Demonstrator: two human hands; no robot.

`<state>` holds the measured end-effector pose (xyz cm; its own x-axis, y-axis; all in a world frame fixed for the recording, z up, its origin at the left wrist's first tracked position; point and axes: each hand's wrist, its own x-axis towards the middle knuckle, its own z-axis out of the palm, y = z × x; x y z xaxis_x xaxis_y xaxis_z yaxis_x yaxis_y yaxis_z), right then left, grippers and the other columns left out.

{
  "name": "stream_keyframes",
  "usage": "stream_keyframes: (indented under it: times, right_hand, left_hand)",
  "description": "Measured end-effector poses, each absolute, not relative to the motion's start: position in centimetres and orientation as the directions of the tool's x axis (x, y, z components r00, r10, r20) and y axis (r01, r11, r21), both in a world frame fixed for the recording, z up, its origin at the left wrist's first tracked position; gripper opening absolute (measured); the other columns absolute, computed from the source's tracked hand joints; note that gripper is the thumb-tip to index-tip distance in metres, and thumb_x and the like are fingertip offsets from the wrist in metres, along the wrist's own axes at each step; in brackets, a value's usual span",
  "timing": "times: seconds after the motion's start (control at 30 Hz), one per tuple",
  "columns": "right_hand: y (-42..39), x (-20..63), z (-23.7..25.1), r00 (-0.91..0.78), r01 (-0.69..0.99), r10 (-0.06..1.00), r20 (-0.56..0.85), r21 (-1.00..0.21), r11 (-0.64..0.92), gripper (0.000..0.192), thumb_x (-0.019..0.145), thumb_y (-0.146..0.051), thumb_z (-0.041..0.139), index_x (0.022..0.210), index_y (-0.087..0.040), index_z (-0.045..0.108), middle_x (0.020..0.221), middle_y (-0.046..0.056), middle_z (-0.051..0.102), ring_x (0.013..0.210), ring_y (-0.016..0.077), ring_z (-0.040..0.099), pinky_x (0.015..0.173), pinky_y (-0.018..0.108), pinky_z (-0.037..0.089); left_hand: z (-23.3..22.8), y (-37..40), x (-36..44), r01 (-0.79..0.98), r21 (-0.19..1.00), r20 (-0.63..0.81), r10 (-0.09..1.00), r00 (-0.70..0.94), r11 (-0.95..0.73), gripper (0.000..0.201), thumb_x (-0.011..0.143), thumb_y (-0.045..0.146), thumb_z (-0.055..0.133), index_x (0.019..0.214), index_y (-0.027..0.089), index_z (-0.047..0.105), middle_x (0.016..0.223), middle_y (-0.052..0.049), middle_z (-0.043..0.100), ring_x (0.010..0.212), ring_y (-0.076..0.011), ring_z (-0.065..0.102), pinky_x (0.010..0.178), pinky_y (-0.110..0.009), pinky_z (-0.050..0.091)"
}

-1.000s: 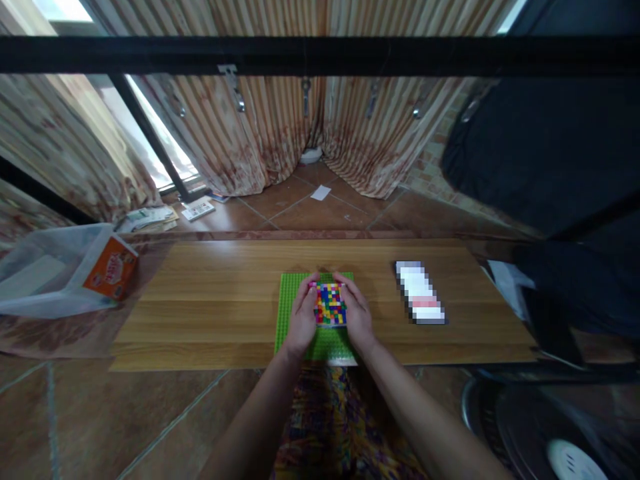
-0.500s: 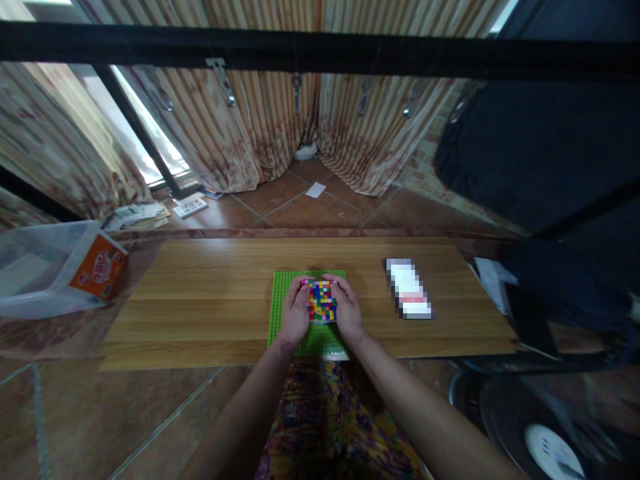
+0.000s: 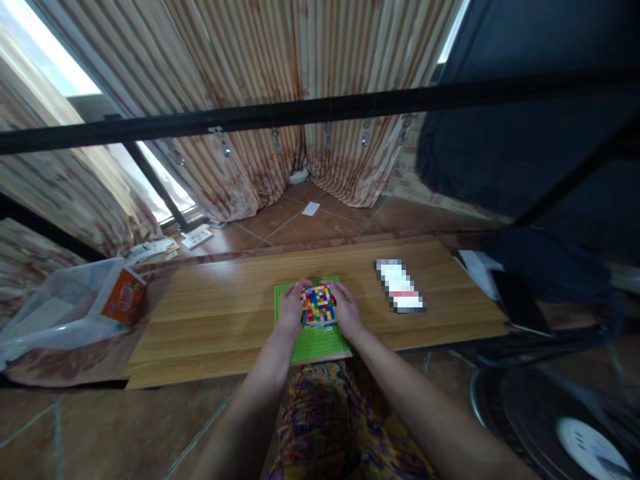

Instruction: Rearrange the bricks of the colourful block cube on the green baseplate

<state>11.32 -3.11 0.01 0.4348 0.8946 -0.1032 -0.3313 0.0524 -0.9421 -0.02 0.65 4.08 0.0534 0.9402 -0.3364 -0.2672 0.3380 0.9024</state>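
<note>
A small square block of multicoloured building bricks is gripped along its two sides, over a green studded baseplate. My left hand closes on its left edge, and my right hand closes on its right edge. The fingers curl round the far side, partly out of sight. Whether the brick block rests on the baseplate or is lifted a little above it, I cannot tell. The baseplate lies on a wooden board tabletop, at its near edge.
Right of my hands lies a phone with a blurred screen. A clear plastic bin with an orange label stands at the left. A black horizontal bar with hanging clips crosses ahead, before striped curtains. A round stool is at lower right.
My view has tilted and turned slightly, so the scene sits lower and slanted. Both hands still hold the brick block over the baseplate, with little other movement.
</note>
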Motion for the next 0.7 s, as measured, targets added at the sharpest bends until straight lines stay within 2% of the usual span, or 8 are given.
stream_keyframes:
  times: [0.23, 0.5, 0.7]
  right_hand:
    - [-2.76, 11.21, -0.45, 0.430, -0.318, 0.896, -0.111, -0.948, 0.035, 0.030, 0.075, -0.051, 0.062, 0.083, -0.024, 0.072, 0.082, -0.001, 0.071, 0.076, 0.0183, 0.061, 0.069, 0.029, 0.047]
    - [-2.42, 10.85, -0.37, 0.466, -0.297, 0.880, -0.093, -0.953, 0.057, 0.026, 0.074, -0.048, 0.060, 0.077, -0.024, 0.070, 0.077, -0.002, 0.068, 0.076, 0.0177, 0.059, 0.071, 0.029, 0.045]
    - [-2.35, 10.84, -0.11, 0.495, -0.259, 0.867, -0.064, -0.963, 0.077, 0.026, 0.073, -0.048, 0.059, 0.075, -0.025, 0.070, 0.073, -0.003, 0.067, 0.074, 0.0169, 0.058, 0.068, 0.027, 0.045]
  left_hand:
    - [3.53, 0.65, 0.50, -0.214, 0.919, -0.338, 0.941, 0.009, 0.332, 0.021, 0.061, 0.034, 0.060, 0.068, 0.016, 0.069, 0.056, 0.002, 0.063, 0.051, -0.0129, 0.056, 0.054, -0.024, 0.043]
    - [3.74, 0.89, 0.45, -0.184, 0.910, -0.377, 0.926, 0.011, 0.373, 0.028, 0.060, 0.040, 0.061, 0.071, 0.015, 0.068, 0.055, 0.000, 0.064, 0.054, -0.0177, 0.063, 0.058, -0.029, 0.050]
    - [3.61, 1.13, 0.35, -0.043, 0.957, -0.289, 0.957, -0.002, 0.288, 0.028, 0.065, 0.042, 0.055, 0.069, 0.017, 0.066, 0.057, -0.002, 0.065, 0.055, -0.0197, 0.064, 0.061, -0.033, 0.051]
